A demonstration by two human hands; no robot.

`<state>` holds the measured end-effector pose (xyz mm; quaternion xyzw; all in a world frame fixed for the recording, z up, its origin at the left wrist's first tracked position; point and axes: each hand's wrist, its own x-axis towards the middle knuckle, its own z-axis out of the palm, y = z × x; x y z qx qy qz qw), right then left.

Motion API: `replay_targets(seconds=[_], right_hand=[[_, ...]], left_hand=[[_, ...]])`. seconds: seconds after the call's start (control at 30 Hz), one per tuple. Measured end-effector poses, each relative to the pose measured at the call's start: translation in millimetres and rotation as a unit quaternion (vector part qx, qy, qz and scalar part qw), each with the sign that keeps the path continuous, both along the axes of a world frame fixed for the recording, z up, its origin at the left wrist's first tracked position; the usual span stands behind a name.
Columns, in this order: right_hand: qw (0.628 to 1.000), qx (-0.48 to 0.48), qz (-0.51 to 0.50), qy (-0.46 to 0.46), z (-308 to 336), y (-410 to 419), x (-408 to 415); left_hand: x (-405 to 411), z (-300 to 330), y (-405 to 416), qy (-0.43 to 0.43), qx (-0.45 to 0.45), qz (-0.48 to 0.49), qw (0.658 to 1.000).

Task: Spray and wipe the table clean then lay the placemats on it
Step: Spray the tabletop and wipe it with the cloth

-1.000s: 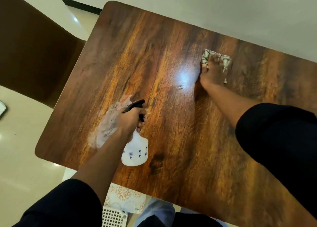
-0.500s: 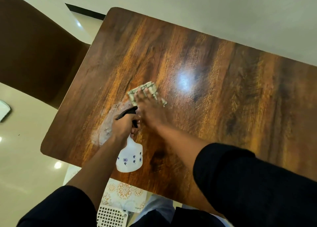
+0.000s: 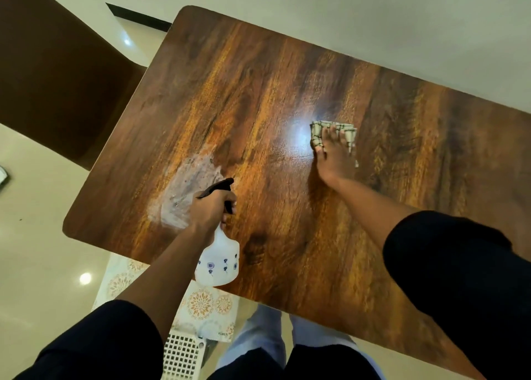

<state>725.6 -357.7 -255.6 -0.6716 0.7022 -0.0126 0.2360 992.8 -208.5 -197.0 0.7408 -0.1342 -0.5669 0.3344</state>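
- Left hand [image 3: 208, 210] — grip curled round spray bottle [image 3: 217, 260], held over the bench [image 3: 258, 98] at 7 o'clock.
- Right hand [image 3: 333, 157] — fingers flat, pressing checked cloth [image 3: 319, 129] on bench centre.
- White smear [image 3: 186, 190] just beyond the bottle's nozzle.
- Placemats [image 3: 207, 308] off bench, below its 6 o'clock edge.

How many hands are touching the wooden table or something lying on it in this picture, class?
1. The right hand presses the checked cloth flat against the table, near its middle. The left hand grips the spray bottle, which hangs over the near edge.

Glossy cream floor [image 3: 43, 264] – dark brown chair [image 3: 57, 78] left; pale wall [image 3: 373, 11] beyond.
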Motion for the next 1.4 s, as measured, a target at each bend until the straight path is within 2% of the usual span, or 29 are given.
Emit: replay_targets(seconds=[0.1, 0.27, 0.43, 0.57, 0.67, 0.77, 0.83, 0.97, 1.07, 1.3, 1.4], right_hand=[[0.999, 0.012, -0.023, 0.026, 3.0, -1.8, -9.9], [0.997, 0.030, -0.065, 0.033, 6.1, 3.5, 42.0], [0.993, 0.000, 0.116, 0.007, 5.2, 46.9, 128.7], [0.955, 0.001, 0.296, -0.016, 3.0, 95.7, 179.0], [0.923, -0.033, 0.383, -0.025, 0.7, 116.8, 173.9], [0.900, -0.054, 0.431, -0.038, -5.0, 99.5, 149.5], [0.914, -0.063, 0.401, -0.029, -11.1, 77.9, 134.3], [0.966, -0.069, 0.248, -0.015, -14.6, 27.3, 98.0], [0.982, -0.065, 0.179, 0.002, -10.3, 0.9, 71.4], [0.990, -0.053, 0.130, 0.030, -7.5, 12.7, 92.9], [0.982, -0.056, 0.179, 0.019, -10.8, 51.7, 113.6]], left_hand=[[-6.2, 1.6, 9.8, -0.001, -0.006, 0.013, 1.000], [-5.6, 3.2, 29.6, -0.012, -0.002, 0.053, 0.999], [2.1, 6.3, 56.3, -0.044, 0.000, 0.112, 0.993], [5.9, 4.3, 73.6, -0.050, 0.010, 0.176, 0.983], [7.0, -1.0, 83.7, -0.052, 0.011, 0.200, 0.978], [5.1, -1.0, 90.3, -0.043, 0.017, 0.211, 0.976], [4.8, 0.9, 93.2, -0.042, 0.021, 0.210, 0.977], [4.8, 0.3, 99.3, -0.057, 0.020, 0.208, 0.976], [5.0, 1.6, 99.8, -0.065, 0.016, 0.207, 0.976], [7.5, 1.2, 102.3, -0.052, 0.008, 0.213, 0.976], [10.9, 2.0, 106.2, -0.053, 0.007, 0.221, 0.974]])
